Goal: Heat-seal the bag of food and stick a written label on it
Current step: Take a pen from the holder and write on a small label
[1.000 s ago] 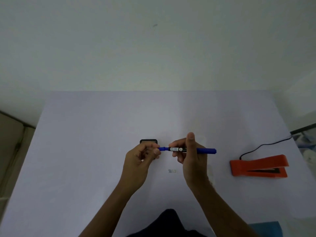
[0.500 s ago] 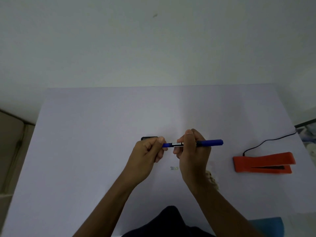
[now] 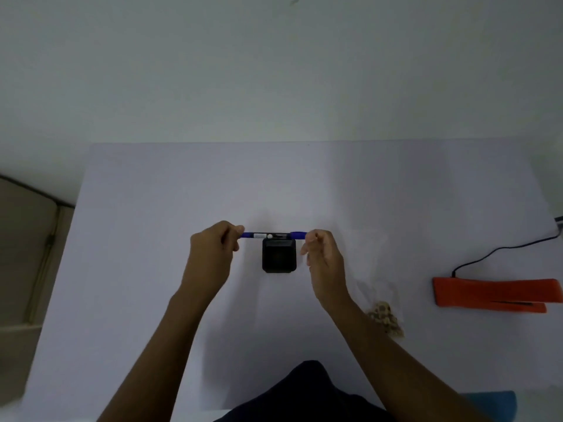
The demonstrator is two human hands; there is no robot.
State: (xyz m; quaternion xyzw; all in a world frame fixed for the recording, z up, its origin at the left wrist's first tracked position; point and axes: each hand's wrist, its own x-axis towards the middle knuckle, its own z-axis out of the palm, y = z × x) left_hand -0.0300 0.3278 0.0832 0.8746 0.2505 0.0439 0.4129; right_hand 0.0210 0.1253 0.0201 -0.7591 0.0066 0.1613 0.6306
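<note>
Nearest you, bottom centre of frame: dark clothing, both forearms running up toward mid-frame.

Lower right, beside your right forearm: clear bag of food (image 3: 384,312), flat on the table (image 3: 152,269), brownish pieces bunched at its near end. Seal state can't be read, film too faint. No label visible on it.

Right edge, a bit farther: orange heat sealer (image 3: 493,295), black cord (image 3: 499,249) trailing off upper right. Well apart from both hands.

Centre: left hand (image 3: 211,254) curled closed, fingertips pinching left end of blue pen (image 3: 268,236). Right hand (image 3: 323,260) at the pen's right end, fingers loosely curled; whether it actually clamps the pen or only touches it, can't tell. Pen lies level, left-right, over far edge of a small black box (image 3: 279,255), maybe the label dispenser, not sure.

Judgement: you're at the pen-handling step, prob. cap on/off, label part of task.

To do it well:
- Pull/push straight along pen axis, no twist, so tip doesn't flick ink.
- Keep pen clear of the black box while hands separate.
- Park pen away from sealer and bag.
- Check seal line on bag before sticking the label.

Far: bare table, then blank wall across top of frame.
</note>
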